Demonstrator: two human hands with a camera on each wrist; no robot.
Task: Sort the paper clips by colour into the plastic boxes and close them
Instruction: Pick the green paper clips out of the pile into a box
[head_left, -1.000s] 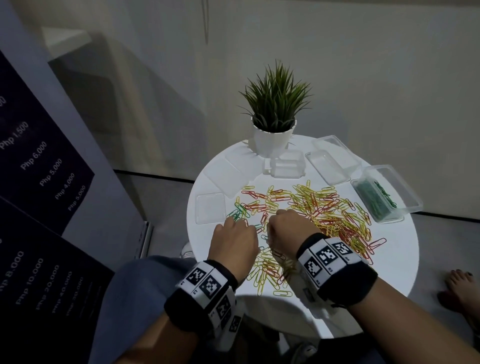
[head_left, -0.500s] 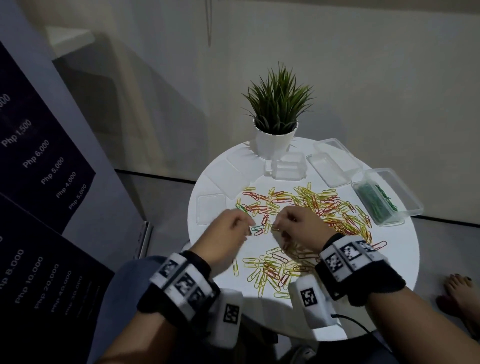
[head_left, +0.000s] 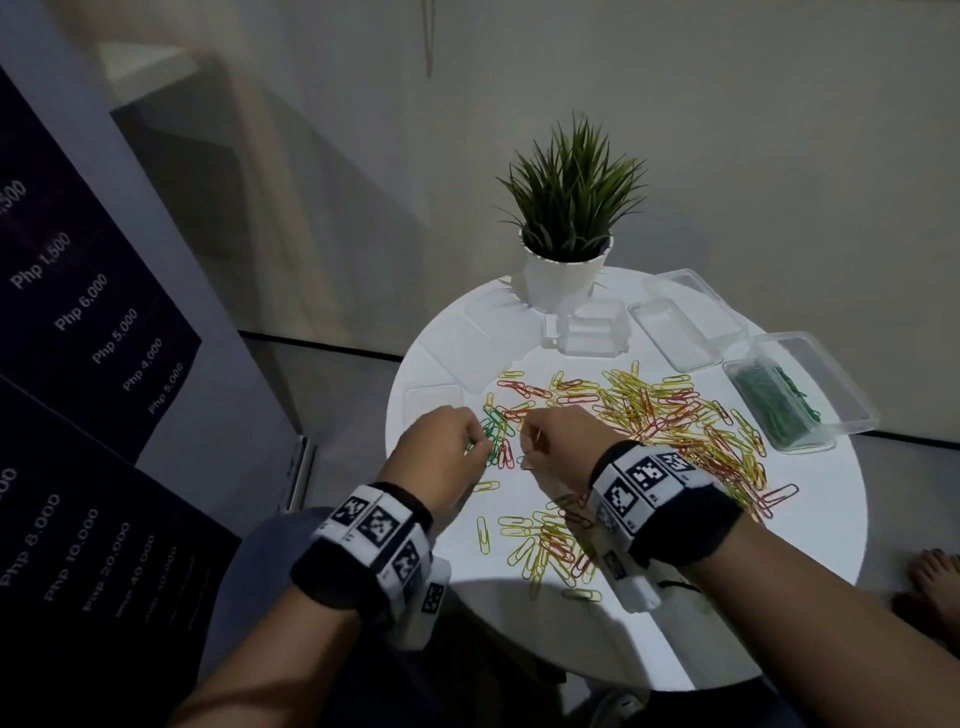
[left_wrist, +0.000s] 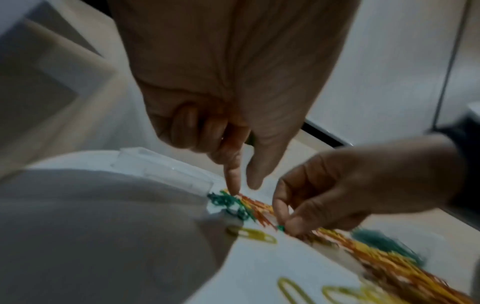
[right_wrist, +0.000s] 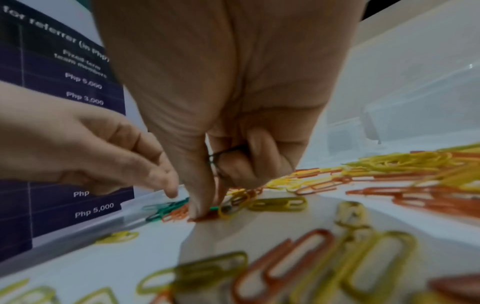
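Observation:
Yellow, red and green paper clips (head_left: 649, 410) lie scattered on the round white table (head_left: 810, 530). A small cluster of green clips (head_left: 492, 430) (left_wrist: 228, 202) lies at the left. My left hand (head_left: 480, 447) (left_wrist: 245, 188) touches that cluster with its index fingertip; its other fingers are curled, with a sliver of green showing in them. My right hand (head_left: 524, 454) (right_wrist: 207, 209) pinches a green clip (left_wrist: 280, 227) on the table between thumb and index finger. Another green clip (right_wrist: 223, 156) sits in its curled fingers. A clear box (head_left: 852, 410) at the right holds green clips.
A potted plant (head_left: 569, 228) stands at the table's back edge. Empty clear boxes (head_left: 675, 338) (head_left: 592, 330) lie beside it, and clear lids (head_left: 434, 405) at the left. A dark price board (head_left: 93, 332) stands to the left. A bare foot (head_left: 930, 577) is on the floor at the right.
Both hands have shifted left and forward onto the green cluster. The right hand's thumb and index finger have closed on a green clip.

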